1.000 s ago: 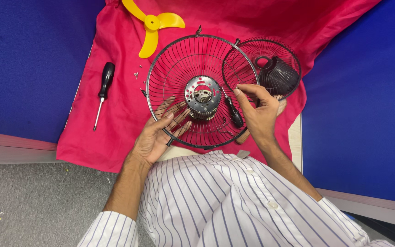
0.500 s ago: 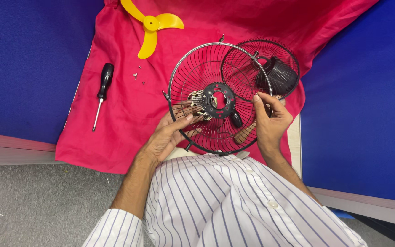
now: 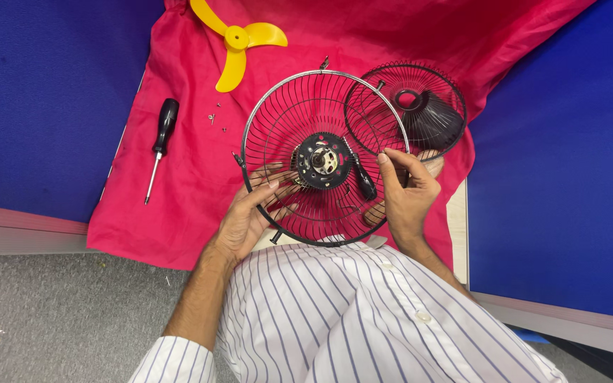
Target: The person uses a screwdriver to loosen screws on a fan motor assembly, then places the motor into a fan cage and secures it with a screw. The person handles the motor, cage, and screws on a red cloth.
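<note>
Mid-frame, the left hand (image 3: 250, 216) grips the lower left rim of the fan guard (image 3: 278, 128), fingers hooked through its wires; the right hand (image 3: 406, 195) pinches the right rim. The motor hub (image 3: 323, 160) sits at the guard's centre. It looks like the guard is being turned and steadied over the red cloth (image 3: 179, 213). A second guard (image 3: 434, 85) lies upper right, yellow blade (image 3: 239, 39) at top, screwdriver (image 3: 159, 145) and small screws (image 3: 214, 117) to the left
</note>
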